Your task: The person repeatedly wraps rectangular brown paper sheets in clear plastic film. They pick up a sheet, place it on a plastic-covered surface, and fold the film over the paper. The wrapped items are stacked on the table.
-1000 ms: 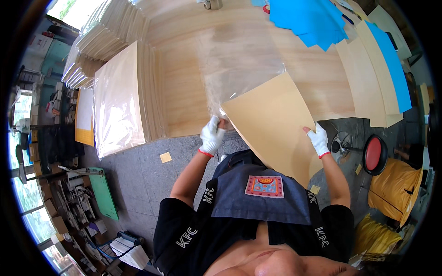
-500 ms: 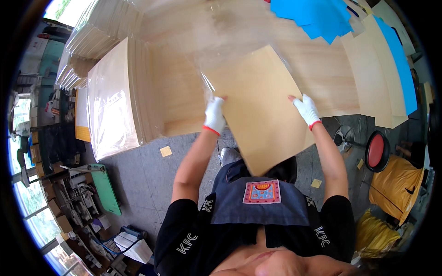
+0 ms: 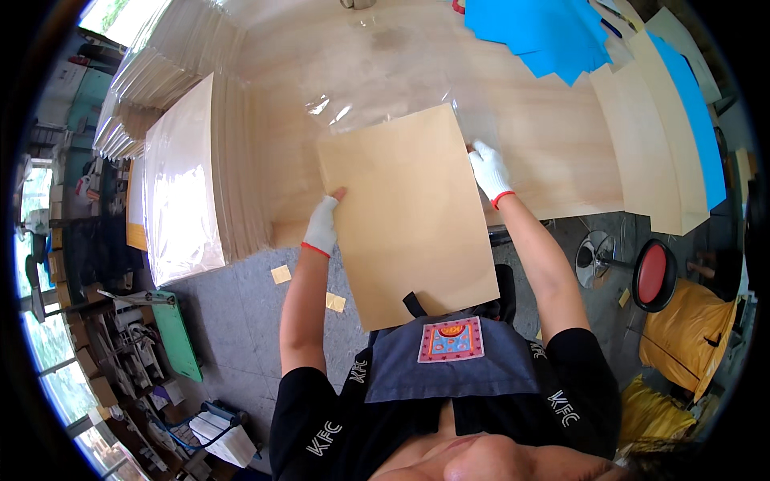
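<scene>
A large tan board [image 3: 413, 216] lies between my two hands, its far part over the table and its near end against my apron. My left hand [image 3: 322, 224], in a white glove with bare fingertips, grips the left edge with the thumb on top. Higher up, my right hand [image 3: 488, 168], gloved alike, holds the right edge. Beyond the far end of the board spreads a clear plastic sleeve [image 3: 381, 108], glinting at its corners. How far the board sits inside the sleeve I cannot tell.
Stacks of plastic-wrapped boards [image 3: 180, 176] fill the table's left side. At the far right are blue sheets [image 3: 549, 36], beside tan boards [image 3: 646, 136] along the right edge. A red-seated stool [image 3: 654, 275] and a yellow sack [image 3: 691, 337] stand right of me.
The board has turned more upright and shifted left and toward me. Both hands have moved left with it, the right one also farther up along its edge.
</scene>
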{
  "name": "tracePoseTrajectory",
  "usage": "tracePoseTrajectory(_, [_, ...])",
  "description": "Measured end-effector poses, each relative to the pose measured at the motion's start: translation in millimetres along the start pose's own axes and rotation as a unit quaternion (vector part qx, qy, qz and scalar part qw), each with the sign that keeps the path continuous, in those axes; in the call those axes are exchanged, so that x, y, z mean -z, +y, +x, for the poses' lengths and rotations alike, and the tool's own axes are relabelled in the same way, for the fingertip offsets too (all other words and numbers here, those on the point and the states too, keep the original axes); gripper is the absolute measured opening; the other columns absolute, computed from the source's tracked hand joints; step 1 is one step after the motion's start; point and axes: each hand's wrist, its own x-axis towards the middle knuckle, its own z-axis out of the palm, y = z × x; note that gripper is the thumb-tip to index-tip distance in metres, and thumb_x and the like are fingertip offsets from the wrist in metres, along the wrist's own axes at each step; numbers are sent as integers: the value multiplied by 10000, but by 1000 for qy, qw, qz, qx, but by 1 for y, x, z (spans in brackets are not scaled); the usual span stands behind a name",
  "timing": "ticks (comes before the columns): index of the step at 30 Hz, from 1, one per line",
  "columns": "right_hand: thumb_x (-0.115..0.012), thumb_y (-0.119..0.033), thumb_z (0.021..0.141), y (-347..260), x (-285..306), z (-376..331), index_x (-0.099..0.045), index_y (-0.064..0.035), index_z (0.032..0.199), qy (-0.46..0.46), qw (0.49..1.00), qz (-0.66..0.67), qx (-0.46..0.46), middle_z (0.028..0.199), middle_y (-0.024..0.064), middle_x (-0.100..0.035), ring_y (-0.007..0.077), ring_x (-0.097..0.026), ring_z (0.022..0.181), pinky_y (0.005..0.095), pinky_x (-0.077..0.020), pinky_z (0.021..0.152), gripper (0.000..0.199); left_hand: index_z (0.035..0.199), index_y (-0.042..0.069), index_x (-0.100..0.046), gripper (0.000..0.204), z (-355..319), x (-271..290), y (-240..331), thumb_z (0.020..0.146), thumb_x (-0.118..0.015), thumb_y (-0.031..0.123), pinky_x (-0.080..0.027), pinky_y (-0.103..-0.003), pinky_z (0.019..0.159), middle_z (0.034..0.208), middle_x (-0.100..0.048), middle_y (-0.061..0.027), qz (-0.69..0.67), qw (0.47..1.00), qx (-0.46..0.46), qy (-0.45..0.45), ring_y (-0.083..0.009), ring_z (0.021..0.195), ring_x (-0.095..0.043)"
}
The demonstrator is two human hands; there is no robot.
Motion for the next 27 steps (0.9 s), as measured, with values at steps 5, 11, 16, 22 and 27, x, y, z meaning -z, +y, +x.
tracePoseTrajectory(5, [-493,-263,877,33,0,-14,-592,7,946,-88,993,59,-54,923,218,-640,354,-615,862,391,-460,725,296,1147,39,-543,309,-31,-3,-18,929,-513,256,-520,-332,807,1060,-611,-85,-101,993,-47,-30,-194,955,-606])
tracePoseTrajectory(11, [-502,-208,879,53,2,-58,-596,40,979,-51,987,143,-52,923,151,-672,204,-626,871,336,-461,770,284,984,40,-582,190,-44,24,-50,932,-502,204,-474,-256,634,864,-602,-21,-1,988,-147,39,-114,734,-569])
tracePoseTrajectory(16, [-504,-167,863,74,4,-53,-601,60,999,-137,971,170,-94,938,116,-674,200,-621,868,302,-460,787,281,855,42,-584,130,-66,3,-34,913,-510,132,-395,-224,516,694,-560,21,146,960,-201,130,-62,584,-484])
tracePoseTrajectory(22, [-510,-146,853,76,17,-71,-604,45,1006,-174,959,203,-93,915,97,-665,155,-607,835,274,-461,756,262,832,24,-587,162,-82,24,-41,914,-518,145,-385,-236,485,663,-549,6,289,927,-204,123,-64,588,-495])
tracePoseTrajectory(27, [-480,-150,877,23,67,-101,-579,29,1045,-270,954,36,-126,927,95,-661,129,-582,823,268,-450,751,265,883,22,-595,147,-90,67,-65,916,-519,144,-401,-228,583,698,-537,17,384,890,-232,78,-56,659,-456])
